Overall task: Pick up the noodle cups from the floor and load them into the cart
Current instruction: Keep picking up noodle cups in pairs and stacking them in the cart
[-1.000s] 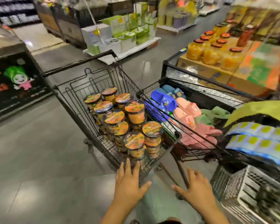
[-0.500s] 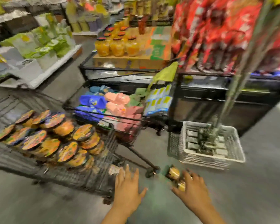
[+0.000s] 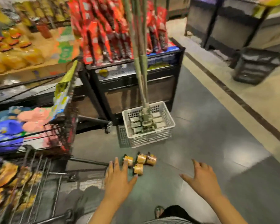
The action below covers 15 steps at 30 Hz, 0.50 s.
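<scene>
We note left hand (image 3: 118, 181) grip apart, fingers spread, empty, above floor (image 3: 208, 143) just short of noodle cups (image 3: 140, 160). Right hand (image 3: 202, 179) grip likewise apart, empty, to right of cups. We count four cups lying on sides in cluster on floor, below white crate (image 3: 149, 125). Cart (image 3: 39, 183) at lower left holds more cups, blurred. Second cart (image 3: 61, 135) beside it holds pink and blue slippers.
</scene>
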### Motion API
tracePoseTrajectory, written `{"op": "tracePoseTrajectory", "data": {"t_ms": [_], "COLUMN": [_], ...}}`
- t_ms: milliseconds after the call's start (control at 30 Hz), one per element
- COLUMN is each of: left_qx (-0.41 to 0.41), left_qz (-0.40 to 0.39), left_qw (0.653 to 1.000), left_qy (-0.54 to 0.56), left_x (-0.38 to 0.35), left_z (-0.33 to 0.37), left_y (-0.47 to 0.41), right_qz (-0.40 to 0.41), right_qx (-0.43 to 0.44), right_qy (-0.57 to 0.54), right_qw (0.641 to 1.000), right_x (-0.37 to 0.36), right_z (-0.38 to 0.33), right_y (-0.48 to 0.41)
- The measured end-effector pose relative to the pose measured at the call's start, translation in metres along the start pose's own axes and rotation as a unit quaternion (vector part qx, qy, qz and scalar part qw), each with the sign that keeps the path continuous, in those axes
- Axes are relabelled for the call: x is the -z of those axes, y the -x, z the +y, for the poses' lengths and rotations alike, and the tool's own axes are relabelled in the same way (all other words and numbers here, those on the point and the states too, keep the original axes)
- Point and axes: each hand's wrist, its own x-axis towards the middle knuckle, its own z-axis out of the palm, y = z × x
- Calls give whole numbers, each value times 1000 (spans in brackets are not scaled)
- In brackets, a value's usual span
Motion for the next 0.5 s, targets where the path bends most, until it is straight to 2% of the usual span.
{"op": "tracePoseTrajectory", "data": {"t_ms": [233,500], "left_qx": [-27,-53], "left_qz": [-47,-107], "left_qw": [999,992], "left_qy": [-7,-38], "left_x": [-28,-47], "left_z": [26,-16], "left_y": [-10,-39], "right_qz": [-37,-95], "right_qx": [-76,-108], "right_qy": [-27,-23], "right_qw": [996,989], "right_x": [-23,-55], "right_z": [53,24], "right_y": [18,8]}}
